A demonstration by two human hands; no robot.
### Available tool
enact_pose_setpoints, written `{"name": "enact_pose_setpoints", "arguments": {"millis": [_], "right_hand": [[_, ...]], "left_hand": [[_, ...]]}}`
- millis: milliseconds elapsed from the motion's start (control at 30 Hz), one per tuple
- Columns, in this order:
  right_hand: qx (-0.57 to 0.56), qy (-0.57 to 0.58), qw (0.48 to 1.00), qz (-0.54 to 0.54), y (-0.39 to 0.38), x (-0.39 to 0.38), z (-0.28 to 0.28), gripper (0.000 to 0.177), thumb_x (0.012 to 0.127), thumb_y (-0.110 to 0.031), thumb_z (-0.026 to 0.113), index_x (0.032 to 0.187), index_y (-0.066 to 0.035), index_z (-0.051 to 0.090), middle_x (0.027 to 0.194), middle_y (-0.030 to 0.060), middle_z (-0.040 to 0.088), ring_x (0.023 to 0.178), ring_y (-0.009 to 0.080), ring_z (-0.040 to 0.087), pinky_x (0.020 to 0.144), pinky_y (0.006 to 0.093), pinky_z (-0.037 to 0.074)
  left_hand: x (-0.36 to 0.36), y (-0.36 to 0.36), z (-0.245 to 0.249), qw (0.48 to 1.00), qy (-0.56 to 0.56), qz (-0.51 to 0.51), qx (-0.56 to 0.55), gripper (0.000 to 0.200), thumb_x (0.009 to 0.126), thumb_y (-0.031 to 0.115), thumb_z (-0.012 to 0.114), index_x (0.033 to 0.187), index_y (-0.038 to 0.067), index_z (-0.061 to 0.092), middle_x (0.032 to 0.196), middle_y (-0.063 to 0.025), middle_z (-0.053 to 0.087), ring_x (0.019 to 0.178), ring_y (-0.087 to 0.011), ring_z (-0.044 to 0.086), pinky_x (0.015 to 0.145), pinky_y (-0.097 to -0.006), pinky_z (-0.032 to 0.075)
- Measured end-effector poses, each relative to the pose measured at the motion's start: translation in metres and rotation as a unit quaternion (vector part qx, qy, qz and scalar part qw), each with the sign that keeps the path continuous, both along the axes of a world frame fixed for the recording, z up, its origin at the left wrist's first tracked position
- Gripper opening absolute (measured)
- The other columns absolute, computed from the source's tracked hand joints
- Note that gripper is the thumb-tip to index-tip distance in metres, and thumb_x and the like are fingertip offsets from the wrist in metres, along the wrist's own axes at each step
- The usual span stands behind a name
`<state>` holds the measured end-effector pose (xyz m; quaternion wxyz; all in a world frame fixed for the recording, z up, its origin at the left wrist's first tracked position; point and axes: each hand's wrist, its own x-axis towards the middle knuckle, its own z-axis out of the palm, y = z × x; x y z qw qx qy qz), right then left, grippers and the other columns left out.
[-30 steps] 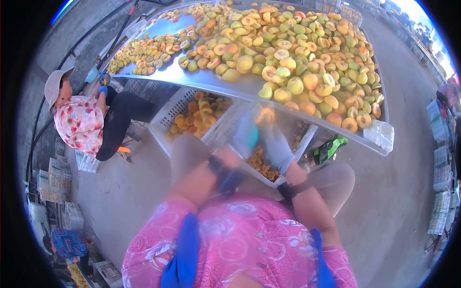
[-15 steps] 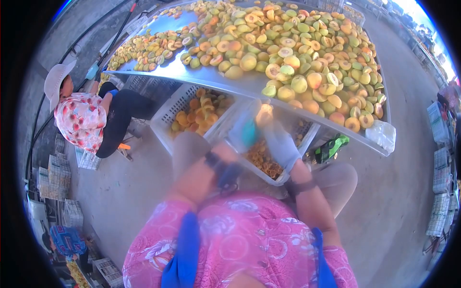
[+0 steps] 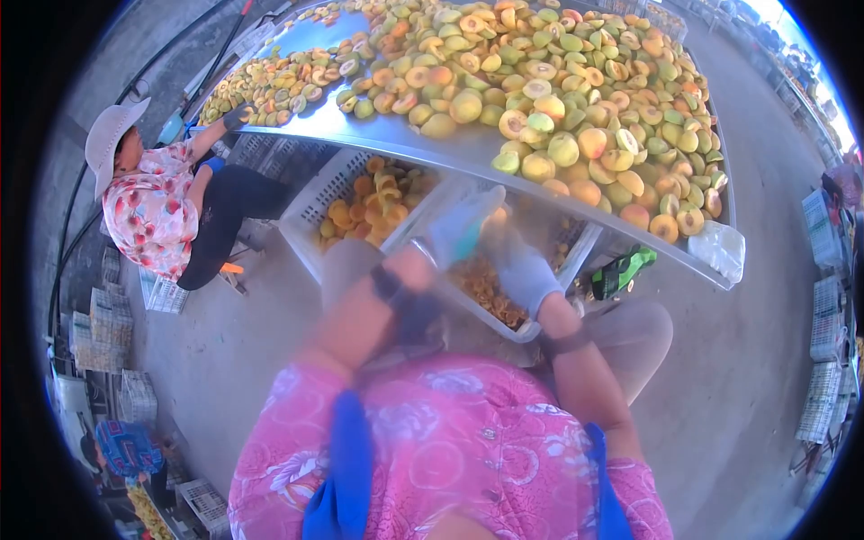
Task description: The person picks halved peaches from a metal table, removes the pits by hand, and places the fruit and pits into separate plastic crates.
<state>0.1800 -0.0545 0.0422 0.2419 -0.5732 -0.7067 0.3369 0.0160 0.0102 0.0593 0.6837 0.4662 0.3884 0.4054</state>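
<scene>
My left hand (image 3: 459, 225), in a pale glove, is closed beside a teal patch (image 3: 469, 241) whose nature is blurred. My right hand (image 3: 525, 273), gloved too, has its fingers closed toward the left one. At their fingertips is a smeared yellow-orange peach piece (image 3: 493, 221), apparently in the right hand. Both hands are over a white crate (image 3: 515, 334) with small brownish-orange fruit scraps (image 3: 486, 292). Left of it, another white crate (image 3: 308, 209) holds yellow-orange peach pieces (image 3: 378, 205). Above them, a metal table (image 3: 405, 148) bears a heap of halved peaches (image 3: 576, 117).
The table's metal edge passes just beyond my hands. A clear plastic bag (image 3: 717, 250) lies at its right corner, a green-and-black bag (image 3: 623, 273) on the floor below. A seated person (image 3: 153, 211) reaches onto the table at left. Stacked crates (image 3: 101, 328) line both sides.
My left hand has turned and shifted slightly, showing more of the glove's back. My right hand has moved little. The seated person's arm now stretches to the fruit on the table.
</scene>
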Motion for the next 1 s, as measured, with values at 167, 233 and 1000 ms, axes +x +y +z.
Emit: {"name": "enact_pose_setpoints", "arguments": {"millis": [167,233,1000], "right_hand": [[0.010,0.097,0.995,-0.029,0.002,-0.005,0.007,0.048,0.099,-0.045,0.039,0.112,0.000,0.049,0.089,0.0288,0.063,0.085,0.0456,0.061,0.078,0.0492,0.048],[-0.009,0.169,0.985,-0.046,0.004,-0.009,0.006,0.051,0.100,-0.047,0.038,0.112,0.001,0.050,0.087,0.0266,0.063,0.082,0.0432,0.062,0.078,0.0476,0.048],[-0.205,0.401,0.893,-0.017,-0.005,-0.012,0.017,0.034,0.100,-0.040,0.045,0.095,-0.009,0.058,0.071,-0.0033,0.053,0.057,0.0054,0.045,0.048,0.0205,0.037]], "left_hand": [[-0.012,0.008,-0.002,0.961,0.105,-0.063,0.249,0.042,0.102,0.034,0.045,0.128,0.002,0.053,0.118,-0.0085,0.061,0.104,-0.0148,0.059,0.091,-0.0284,0.049],[-0.002,-0.008,-0.009,0.984,0.037,-0.003,0.177,0.043,0.102,0.036,0.043,0.128,0.002,0.053,0.119,-0.0080,0.060,0.106,-0.0150,0.058,0.093,-0.0291,0.048],[0.017,-0.007,0.013,0.998,0.017,0.061,0.013,0.058,0.101,0.051,0.037,0.092,0.001,0.063,0.081,-0.0075,0.065,0.068,-0.0138,0.061,0.061,-0.0258,0.051]]}}
